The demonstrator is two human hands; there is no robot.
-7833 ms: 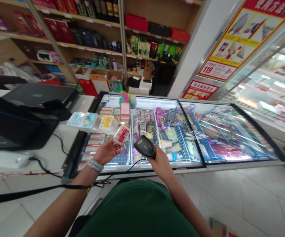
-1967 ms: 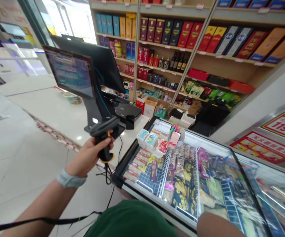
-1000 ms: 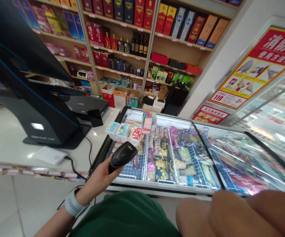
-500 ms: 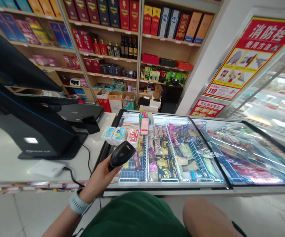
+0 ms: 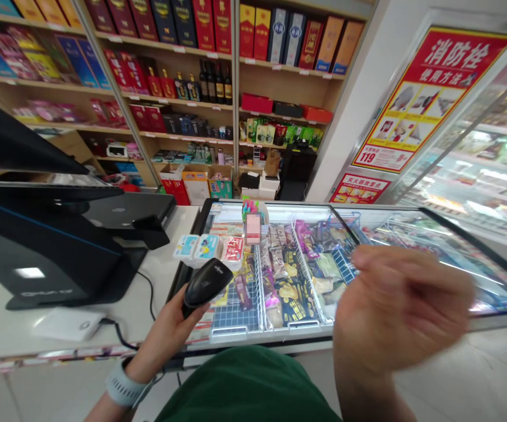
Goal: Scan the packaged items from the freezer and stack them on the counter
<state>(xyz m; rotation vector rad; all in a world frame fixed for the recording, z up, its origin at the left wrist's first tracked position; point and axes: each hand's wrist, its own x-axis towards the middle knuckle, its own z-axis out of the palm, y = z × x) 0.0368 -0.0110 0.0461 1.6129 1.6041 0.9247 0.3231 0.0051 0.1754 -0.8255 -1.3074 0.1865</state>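
I have the left hand wrapped around the black scanner, held above the near left corner of the freezer. Just beyond it, two blue-lidded boxes and a red-lidded box sit at the freezer's left edge. The right hand is raised, covering part of the freezer's near edge in my view; it's blurred with fingers curled, so I can't tell whether it grasps anything.
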